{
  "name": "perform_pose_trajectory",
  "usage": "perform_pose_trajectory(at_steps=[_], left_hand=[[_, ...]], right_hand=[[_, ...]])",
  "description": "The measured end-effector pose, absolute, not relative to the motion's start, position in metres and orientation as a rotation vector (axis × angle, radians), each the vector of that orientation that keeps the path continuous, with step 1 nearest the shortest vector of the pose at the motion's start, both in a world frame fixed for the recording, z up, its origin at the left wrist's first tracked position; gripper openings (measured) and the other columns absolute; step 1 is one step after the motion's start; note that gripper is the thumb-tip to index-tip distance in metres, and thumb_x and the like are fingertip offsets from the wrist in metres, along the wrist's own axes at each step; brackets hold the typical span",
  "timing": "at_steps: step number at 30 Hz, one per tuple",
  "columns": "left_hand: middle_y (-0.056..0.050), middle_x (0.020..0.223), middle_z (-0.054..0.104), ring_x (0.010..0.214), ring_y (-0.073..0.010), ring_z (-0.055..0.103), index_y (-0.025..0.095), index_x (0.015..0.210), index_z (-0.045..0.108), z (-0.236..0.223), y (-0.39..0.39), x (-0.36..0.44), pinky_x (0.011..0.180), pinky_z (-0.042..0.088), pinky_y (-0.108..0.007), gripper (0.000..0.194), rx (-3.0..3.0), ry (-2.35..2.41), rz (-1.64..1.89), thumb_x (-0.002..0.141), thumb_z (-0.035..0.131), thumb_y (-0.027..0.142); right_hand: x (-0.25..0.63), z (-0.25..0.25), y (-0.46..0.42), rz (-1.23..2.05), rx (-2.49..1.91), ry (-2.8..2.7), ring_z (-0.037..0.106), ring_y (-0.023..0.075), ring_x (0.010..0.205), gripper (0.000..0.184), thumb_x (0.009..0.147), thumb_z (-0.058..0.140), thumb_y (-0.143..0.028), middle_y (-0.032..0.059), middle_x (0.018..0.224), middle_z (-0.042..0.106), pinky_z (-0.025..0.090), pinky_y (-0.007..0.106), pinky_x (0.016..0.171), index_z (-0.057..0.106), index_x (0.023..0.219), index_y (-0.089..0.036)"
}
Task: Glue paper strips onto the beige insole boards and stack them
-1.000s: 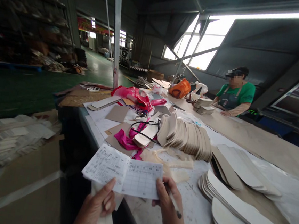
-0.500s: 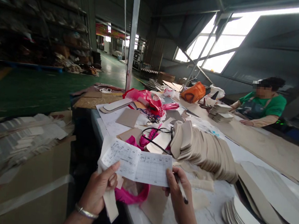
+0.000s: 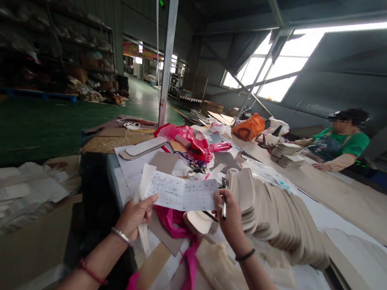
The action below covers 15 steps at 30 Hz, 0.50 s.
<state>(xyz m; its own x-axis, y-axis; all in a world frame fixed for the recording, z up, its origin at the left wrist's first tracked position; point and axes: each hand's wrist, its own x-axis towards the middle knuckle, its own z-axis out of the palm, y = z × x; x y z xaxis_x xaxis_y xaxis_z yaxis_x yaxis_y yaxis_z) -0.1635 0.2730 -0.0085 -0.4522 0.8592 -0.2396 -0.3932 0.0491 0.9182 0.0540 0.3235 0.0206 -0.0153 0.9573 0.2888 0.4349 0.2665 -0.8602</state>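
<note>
A creased white paper form [image 3: 199,197] with a printed grid and handwriting is stretched between both hands above the table. My left hand [image 3: 134,219] pinches its left side, thumb on top, along with a pale strip [image 3: 142,240] that hangs below. The form's right edge is gripped by my right hand [image 3: 230,216], which also has a pen [image 3: 224,210] between its fingers, tip end pointing down. Under the form lie bright pink fabric [image 3: 187,271] and a white rounded piece [image 3: 200,221]. A long leaning stack of beige rounded pieces [image 3: 276,211] stands just right of my right hand.
A pink-red bag [image 3: 197,143], keys [image 3: 196,167] and an orange bag [image 3: 249,126] lie farther back on the table. A co-worker in green [image 3: 344,142] sits at the far right beside small stacks [image 3: 285,154]. Bundled pale pieces [image 3: 16,197] fill the lower left, near a metal post [image 3: 168,52].
Both hands have moved slightly up with the form, and the view has shifted, showing more of my forearms. The pen now points more steeply downward. My grip on the form continues.
</note>
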Motion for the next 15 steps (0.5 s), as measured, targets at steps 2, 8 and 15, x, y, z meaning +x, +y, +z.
perform_pose_trajectory(at_steps=[2,8,15], left_hand=[[0.009,0.038,0.041,0.035,-0.0039,0.034,0.016,0.056,0.05,-0.01,0.284,-0.166,0.035,0.023,-0.016,0.033,0.547,1.343,1.594,0.054,0.079,0.032],[0.012,0.045,0.039,0.035,-0.0033,0.034,0.015,0.063,0.052,-0.019,0.313,-0.177,0.033,0.025,-0.015,0.022,0.555,1.444,1.497,0.08,0.065,0.021],[0.01,0.055,0.044,0.038,-0.0026,0.034,0.013,0.073,0.055,-0.023,0.341,-0.179,0.033,0.027,-0.015,0.016,0.555,1.537,1.391,0.084,0.062,0.022]], right_hand=[[0.052,0.019,0.336,0.666,-1.319,-1.647,0.052,0.0135,0.045,0.024,0.086,0.04,-0.042,-0.0025,0.056,0.05,0.039,0.022,0.04,0.048,0.079,-0.02],[0.051,0.005,0.371,0.553,-1.356,-1.73,0.05,0.0139,0.043,0.018,0.085,0.038,-0.034,-0.0034,0.051,0.049,0.036,0.023,0.041,0.047,0.077,-0.02],[0.049,-0.002,0.406,0.403,-1.452,-1.792,0.058,0.0181,0.055,0.019,0.089,0.039,-0.028,0.0025,0.062,0.059,0.041,0.027,0.051,0.055,0.083,-0.019]])
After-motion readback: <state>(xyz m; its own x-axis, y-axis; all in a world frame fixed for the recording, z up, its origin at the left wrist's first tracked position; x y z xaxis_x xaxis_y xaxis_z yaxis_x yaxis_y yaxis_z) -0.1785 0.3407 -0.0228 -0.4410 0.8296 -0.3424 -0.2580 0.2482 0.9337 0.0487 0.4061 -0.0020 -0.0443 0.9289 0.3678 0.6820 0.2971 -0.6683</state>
